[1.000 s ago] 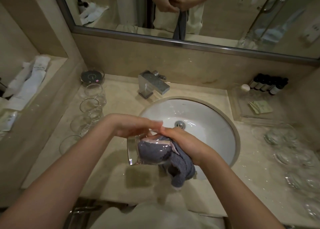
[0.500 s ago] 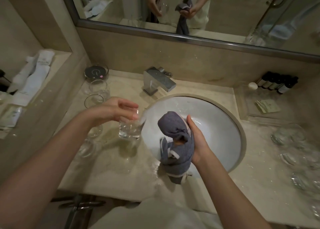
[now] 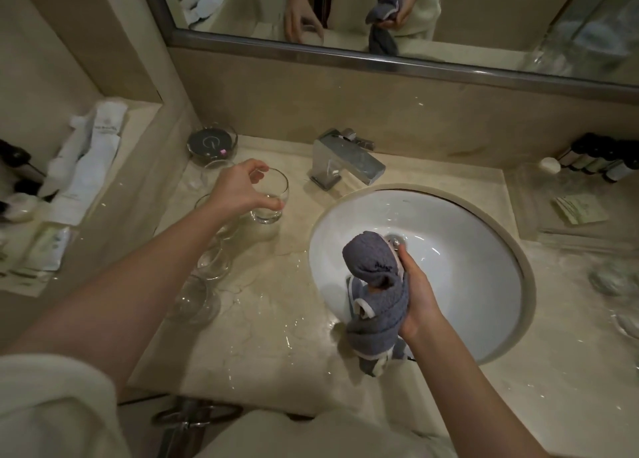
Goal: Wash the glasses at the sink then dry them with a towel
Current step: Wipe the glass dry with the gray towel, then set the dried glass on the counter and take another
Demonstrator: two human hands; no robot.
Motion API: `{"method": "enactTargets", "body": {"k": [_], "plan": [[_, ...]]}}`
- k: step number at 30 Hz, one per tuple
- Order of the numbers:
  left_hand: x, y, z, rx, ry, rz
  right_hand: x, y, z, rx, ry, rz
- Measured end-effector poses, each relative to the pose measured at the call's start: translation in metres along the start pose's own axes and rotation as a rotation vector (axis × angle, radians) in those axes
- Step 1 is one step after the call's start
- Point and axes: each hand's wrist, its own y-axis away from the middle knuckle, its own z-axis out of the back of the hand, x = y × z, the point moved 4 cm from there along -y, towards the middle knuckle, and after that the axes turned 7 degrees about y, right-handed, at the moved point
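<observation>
Carried from above the sink's (image 3: 349,212) left rim, the glass (image 3: 271,198) now meets the far-left counter (image 3: 276,284), left hand (image 3: 238,189) gripping it, right hand (image 3: 416,293) clutching the towel (image 3: 375,284): drying apparently done.

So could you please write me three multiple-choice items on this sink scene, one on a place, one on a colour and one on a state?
1. Where is the glass that the left hand holds?
A. on the counter left of the tap
B. in the basin
C. on the right tray

2. What colour is the towel?
A. white
B. blue-grey
C. red

3. How is the right hand?
A. flat on the counter
B. gripping the towel
C. turning the tap

Key: 1 A, the glass stands on the counter left of the tap; 2 B, the cloth is blue-grey; 3 B, its fingers curl round the towel over the basin.
</observation>
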Motion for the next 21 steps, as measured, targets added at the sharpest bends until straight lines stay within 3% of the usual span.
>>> {"method": "enactTargets", "body": {"k": [7,14,21], "plan": [[0.021,-0.027,0.006,0.011,-0.112,-0.049,-0.013,-0.007,-0.006,-0.076,0.027,-0.011],[0.034,-0.038,0.01,0.085,-0.191,-0.083,-0.017,-0.018,-0.013,-0.045,0.033,0.047],[0.035,-0.039,0.015,0.061,-0.348,-0.16,-0.021,-0.018,-0.021,-0.047,-0.02,0.07]]}}
